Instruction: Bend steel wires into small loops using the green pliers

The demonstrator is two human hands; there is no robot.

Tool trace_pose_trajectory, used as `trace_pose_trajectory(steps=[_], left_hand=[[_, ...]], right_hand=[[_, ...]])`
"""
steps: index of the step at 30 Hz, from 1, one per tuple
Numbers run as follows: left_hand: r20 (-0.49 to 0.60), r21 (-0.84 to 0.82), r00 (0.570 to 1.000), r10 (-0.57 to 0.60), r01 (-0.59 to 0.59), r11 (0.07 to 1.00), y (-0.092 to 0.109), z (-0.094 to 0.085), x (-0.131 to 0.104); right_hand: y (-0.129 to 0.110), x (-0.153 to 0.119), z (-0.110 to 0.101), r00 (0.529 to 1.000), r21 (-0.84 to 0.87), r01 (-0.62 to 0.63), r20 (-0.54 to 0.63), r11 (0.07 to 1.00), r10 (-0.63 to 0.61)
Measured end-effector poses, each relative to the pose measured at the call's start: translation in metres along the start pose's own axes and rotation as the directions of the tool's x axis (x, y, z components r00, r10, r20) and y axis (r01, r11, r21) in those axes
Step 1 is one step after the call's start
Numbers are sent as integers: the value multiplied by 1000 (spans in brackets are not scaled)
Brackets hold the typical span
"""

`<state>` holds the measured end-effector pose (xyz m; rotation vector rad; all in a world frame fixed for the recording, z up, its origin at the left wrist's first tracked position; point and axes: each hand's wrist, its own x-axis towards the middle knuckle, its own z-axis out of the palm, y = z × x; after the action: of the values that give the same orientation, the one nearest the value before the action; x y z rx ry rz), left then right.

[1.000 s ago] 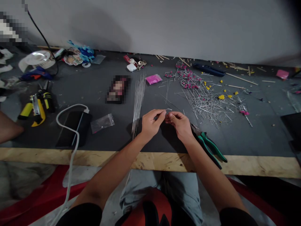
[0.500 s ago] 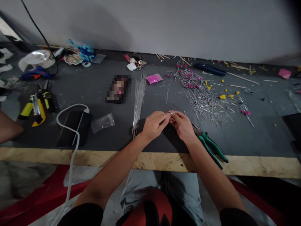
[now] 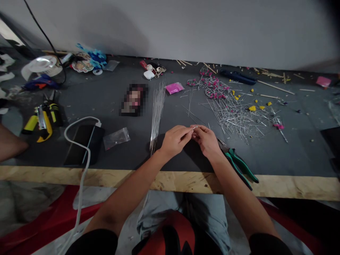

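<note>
Pinching thin wire (image 3: pixel 196 127), left hand (image 3: pixel 174 141) meets right hand (image 3: pixel 208 141).

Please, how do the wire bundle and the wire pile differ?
The bundle is narrow; the pile spreads wide. The bundle's wires run nearly parallel; the pile's wires cross many ways. The bundle looks plain; the pile has pink bits at its far end. Both are thin, silvery wires on the dark table.

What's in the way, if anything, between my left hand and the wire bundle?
Nothing visible: the wire bundle lies just left of your left hand, with only tabletop between. That hand and your right hand meet at a small wire.
</note>
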<state>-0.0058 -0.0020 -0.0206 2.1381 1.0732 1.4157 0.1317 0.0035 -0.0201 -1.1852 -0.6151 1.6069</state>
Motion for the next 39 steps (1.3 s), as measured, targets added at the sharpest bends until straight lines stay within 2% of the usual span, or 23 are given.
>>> trace_pose_trajectory(steps=[5, 8, 11, 15, 18, 20, 22, 23, 25, 28, 31, 34, 36, 39], left_hand=[[-41, -78, 982, -182, 178, 981, 4, -3, 2], [-67, -225, 916, -394, 371, 901, 3, -3, 5], [-51, -483, 818, -573, 482, 731, -2, -2, 10], [97, -732, 708, -699, 526, 432, -7, -1, 15], [227, -786, 620, -751, 572, 235, -7, -3, 18], [296, -791, 574, -764, 595, 141, -6, -4, 19], [334, -787, 544, -770, 610, 90, -4, -4, 19], [333, -787, 542, -772, 610, 89, -4, -4, 19], [288, -787, 577, -764, 598, 155, -3, -3, 19], [143, -720, 694, -705, 562, 407, -2, -2, 16], [27, -515, 812, -583, 511, 688, 0, -4, 12], [-11, -244, 926, -378, 364, 899, 1, -7, 9], [1, -93, 978, -208, 207, 974, 0, -9, 8], [33, 28, 999, -29, 28, 999, -3, -10, 7]], right_hand=[[-1, -1, 0, 997, -2, 15, 74, 1000, -15], [-1, -2, -3, 989, -21, 49, 142, 999, -45], [-2, -3, -5, 974, -49, 87, 215, 995, -74], [-2, -6, -4, 957, -59, 116, 275, 992, -95], [-2, -7, -3, 952, -22, 101, 293, 995, -90], [-1, -7, -2, 953, 22, 72, 295, 997, -75], [-1, -7, -1, 953, 70, 35, 297, 997, -54], [-1, -7, -1, 954, 87, 20, 297, 996, -46], [-3, -7, 0, 957, 103, 4, 287, 995, -33], [-6, -6, 0, 970, 81, 2, 243, 997, -22], [-7, -5, -1, 979, 27, 14, 202, 1000, -20], [-7, -3, -2, 988, -44, 19, 156, 999, -12], [-7, -1, -3, 994, -95, 12, 110, 995, -2], [-8, 0, -4, 997, -187, -18, 74, 982, 32]])
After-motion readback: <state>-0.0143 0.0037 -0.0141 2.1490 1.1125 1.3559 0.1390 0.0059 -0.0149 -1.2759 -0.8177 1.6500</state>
